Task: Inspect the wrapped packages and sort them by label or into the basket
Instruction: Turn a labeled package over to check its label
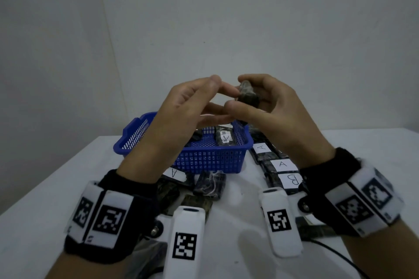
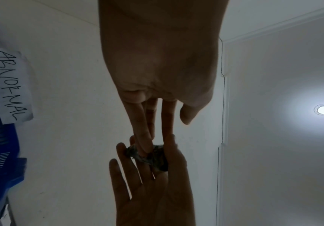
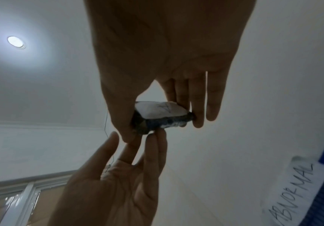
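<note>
My right hand (image 1: 237, 93) pinches a small dark wrapped package (image 1: 247, 95) between thumb and fingers, held up in the air above the blue basket (image 1: 210, 161). In the right wrist view the package (image 3: 161, 113) carries a white label with a faint letter, possibly an A. My left hand (image 1: 217, 94) is beside it with straight fingers (image 2: 144, 142) touching the package (image 2: 153, 159). The basket bears a paper tag reading ABNORMAL (image 2: 10, 85) and holds a few wrapped packages (image 1: 224, 138).
Right of the basket lies a row of packages labelled A (image 1: 261, 148), A (image 1: 282, 164) and B (image 1: 292, 180). In front of the basket lie another A package (image 1: 174, 173) and unlabelled dark ones (image 1: 209, 184). A white wall stands behind the white table (image 1: 56, 188).
</note>
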Tool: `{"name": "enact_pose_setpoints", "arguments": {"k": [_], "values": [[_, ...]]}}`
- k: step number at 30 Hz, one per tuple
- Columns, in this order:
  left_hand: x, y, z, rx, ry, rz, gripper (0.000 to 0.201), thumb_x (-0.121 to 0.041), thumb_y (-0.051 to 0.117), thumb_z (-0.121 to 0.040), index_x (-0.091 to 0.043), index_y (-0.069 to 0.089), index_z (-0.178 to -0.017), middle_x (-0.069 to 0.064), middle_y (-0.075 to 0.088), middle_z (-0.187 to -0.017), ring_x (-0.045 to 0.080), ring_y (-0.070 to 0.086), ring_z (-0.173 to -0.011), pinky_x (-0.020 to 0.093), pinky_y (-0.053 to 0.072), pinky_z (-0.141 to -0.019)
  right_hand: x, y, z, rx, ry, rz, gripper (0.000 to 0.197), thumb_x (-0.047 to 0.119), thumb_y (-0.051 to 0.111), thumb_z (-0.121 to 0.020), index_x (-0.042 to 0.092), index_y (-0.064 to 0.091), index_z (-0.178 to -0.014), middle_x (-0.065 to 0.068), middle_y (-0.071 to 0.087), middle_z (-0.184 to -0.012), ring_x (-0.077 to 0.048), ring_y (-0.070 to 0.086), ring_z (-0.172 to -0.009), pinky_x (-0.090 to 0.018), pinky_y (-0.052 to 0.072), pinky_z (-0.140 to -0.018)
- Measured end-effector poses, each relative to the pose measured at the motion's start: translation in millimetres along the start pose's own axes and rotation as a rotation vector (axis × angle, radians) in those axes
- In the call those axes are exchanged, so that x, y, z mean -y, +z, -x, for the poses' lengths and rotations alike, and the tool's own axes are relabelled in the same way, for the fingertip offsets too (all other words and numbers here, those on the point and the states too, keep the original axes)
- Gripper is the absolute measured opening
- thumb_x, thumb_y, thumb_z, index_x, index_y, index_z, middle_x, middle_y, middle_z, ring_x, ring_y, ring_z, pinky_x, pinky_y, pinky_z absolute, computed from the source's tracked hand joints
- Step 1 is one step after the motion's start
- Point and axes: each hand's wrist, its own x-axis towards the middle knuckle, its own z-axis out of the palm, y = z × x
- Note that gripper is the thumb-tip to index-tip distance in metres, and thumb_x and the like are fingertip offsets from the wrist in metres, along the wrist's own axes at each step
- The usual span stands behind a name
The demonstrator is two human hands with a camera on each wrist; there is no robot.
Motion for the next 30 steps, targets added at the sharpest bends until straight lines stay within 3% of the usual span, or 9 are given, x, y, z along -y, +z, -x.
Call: {"name": "enact_pose_setpoints", "arguments": {"k": [3,7,13,16,18,21,24,27,30], "values": [[1,-1,-1,-0.016,-0.052,-0.001,0.041,-0.037,0.039,-0.103,-0.007,0.067,-0.106,0.007,0.072,-0.11,0.021,0.074,-0.085,0.028,0.06,-0.076,3,-1,2,-0.067,-0.107,0.092,0.062,0.041,0.083,-0.074,0.022,0.058,-0.128,0.007,0.069,-0.116,-0.008,0.07,-0.104,-0.033,0.058,-0.094],[2,-6,-1,0.039,-0.169,0.001,0.058,-0.054,0.042,-0.087,-0.007,0.064,-0.113,0.013,0.074,-0.102,0.03,0.074,-0.086,0.035,0.061,-0.082,7,-3,3,-0.064,-0.208,0.123,0.058,0.03,0.085,-0.078,0.02,0.057,-0.128,0.009,0.067,-0.117,-0.006,0.066,-0.111,-0.028,0.054,-0.099],[-2,-6,1,0.072,-0.189,0.04,0.041,-0.034,0.06,-0.088,-0.006,0.059,-0.118,0.007,0.076,-0.093,0.019,0.074,-0.08,0.025,0.058,-0.073,4,1,2,0.093,-0.23,0.215,0.086,0.045,0.085,-0.07,0.024,0.044,-0.143,0.016,0.054,-0.14,0.005,0.05,-0.128,0.0,0.033,-0.096],[-2,-8,2,0.059,-0.191,0.052,0.033,-0.021,0.066,-0.089,-0.008,0.056,-0.117,0.007,0.076,-0.089,0.02,0.075,-0.079,0.023,0.058,-0.071,3,-3,2,0.201,-0.242,0.264,0.104,0.044,0.086,-0.067,0.027,0.031,-0.154,0.019,0.041,-0.153,0.009,0.037,-0.138,0.002,0.027,-0.102],[-1,-8,2,0.055,-0.184,0.032,0.031,-0.018,0.066,-0.09,-0.008,0.055,-0.118,0.009,0.077,-0.092,0.022,0.075,-0.083,0.025,0.058,-0.074,4,-9,3,0.288,-0.209,0.257,0.11,0.046,0.086,-0.07,0.036,0.021,-0.158,0.025,0.031,-0.159,0.013,0.029,-0.142,-0.006,0.027,-0.109],[1,-8,1,0.025,-0.151,-0.033,0.029,-0.015,0.068,-0.089,-0.011,0.057,-0.117,0.007,0.076,-0.093,0.019,0.075,-0.083,0.025,0.058,-0.075,6,-14,4,0.24,-0.133,0.173,0.09,0.057,0.071,-0.082,0.041,0.023,-0.157,0.028,0.033,-0.157,0.012,0.036,-0.139,-0.023,0.036,-0.111],[1,-9,1,0.017,-0.108,-0.079,0.029,-0.011,0.07,-0.087,-0.011,0.06,-0.114,0.006,0.075,-0.097,0.015,0.074,-0.083,0.021,0.056,-0.071,10,-13,2,0.094,-0.044,0.167,0.069,0.063,0.065,-0.084,0.032,0.049,-0.144,0.018,0.06,-0.136,0.004,0.056,-0.123,-0.024,0.047,-0.097],[1,-10,1,0.016,-0.072,-0.111,0.033,-0.015,0.074,-0.082,-0.012,0.062,-0.112,0.005,0.076,-0.097,0.015,0.074,-0.085,0.021,0.055,-0.071,12,-12,1,0.015,-0.058,0.142,0.043,0.05,0.069,-0.082,0.024,0.069,-0.116,0.007,0.075,-0.106,-0.002,0.068,-0.102,-0.024,0.052,-0.084],[4,-12,-1,0.008,-0.05,-0.156,0.03,-0.012,0.075,-0.082,-0.013,0.062,-0.11,0.003,0.075,-0.096,0.015,0.073,-0.084,0.022,0.056,-0.074,12,-6,1,-0.044,-0.098,0.132,0.025,0.033,0.077,-0.087,0.021,0.072,-0.107,0.005,0.076,-0.092,-0.005,0.071,-0.089,-0.026,0.056,-0.08]]}}
